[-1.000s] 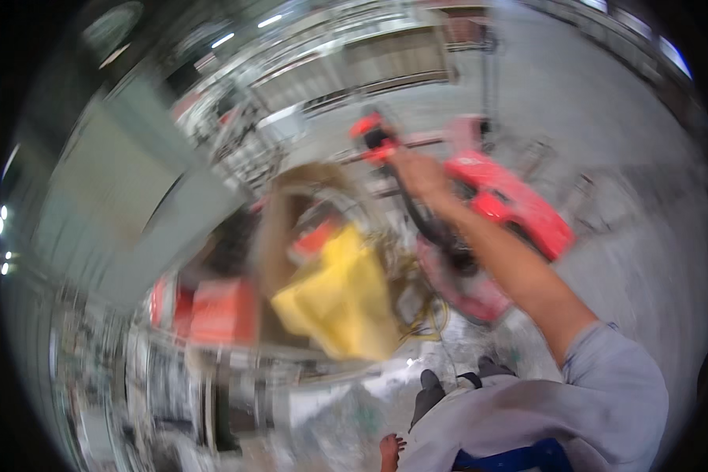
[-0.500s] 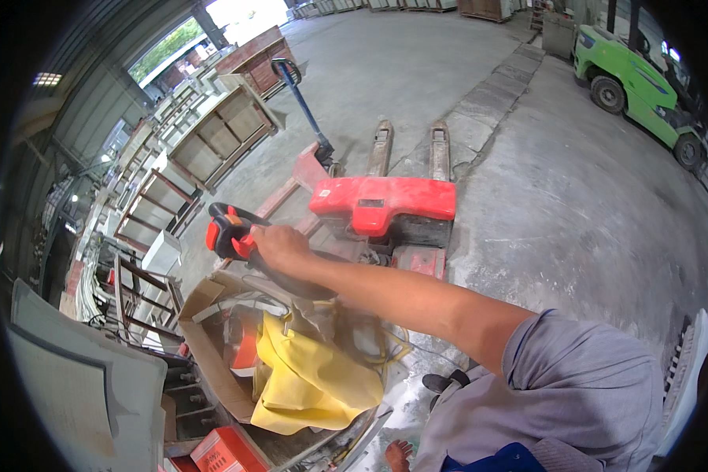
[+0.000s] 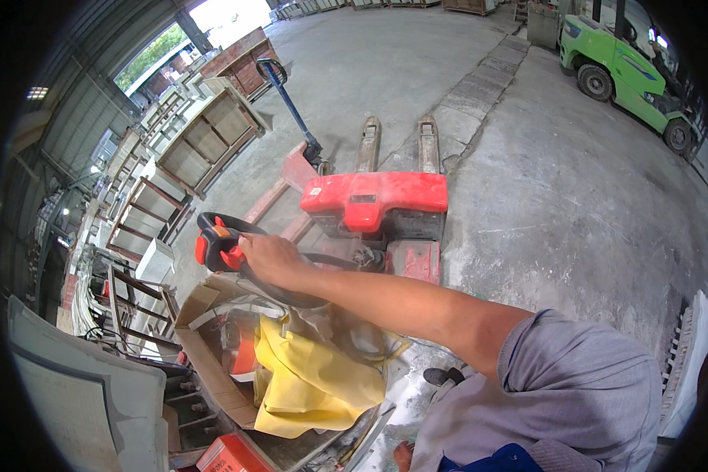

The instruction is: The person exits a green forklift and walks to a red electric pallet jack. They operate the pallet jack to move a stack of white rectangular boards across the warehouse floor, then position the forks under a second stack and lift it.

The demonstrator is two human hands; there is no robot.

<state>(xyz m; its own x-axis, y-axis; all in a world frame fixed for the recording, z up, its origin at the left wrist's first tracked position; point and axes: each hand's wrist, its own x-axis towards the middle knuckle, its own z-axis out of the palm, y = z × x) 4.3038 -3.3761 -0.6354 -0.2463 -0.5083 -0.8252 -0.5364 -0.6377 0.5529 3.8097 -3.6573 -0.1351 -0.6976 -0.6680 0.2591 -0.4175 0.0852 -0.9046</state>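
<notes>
My right hand (image 3: 269,258) reaches across to the left, its fingers wrapped round the black loop handle (image 3: 212,240) of a red electric pallet truck. The thumb side lies by the handle's red levers. The truck's red cover (image 3: 374,197) stands ahead, with its two forks (image 3: 428,145) pointing away from me. At the lower edge only a small part of my left hand (image 3: 403,455) shows, low beside my grey shirt; its fingers are mostly cut off. Below the handle, a yellow cloth or sheet (image 3: 315,381) hangs over an open cardboard box (image 3: 212,370).
A second pallet truck with a blue upright handle (image 3: 293,106) stands just beyond on the left. Wooden crates (image 3: 208,141) line the left side. A green forklift (image 3: 625,75) is parked at the far right. Grey panels (image 3: 79,393) and a red box (image 3: 236,455) are near left.
The view has shifted slightly, so the truck, crates and forklift sit a little further left. My right hand keeps its hold on the handle. Less of my left hand shows.
</notes>
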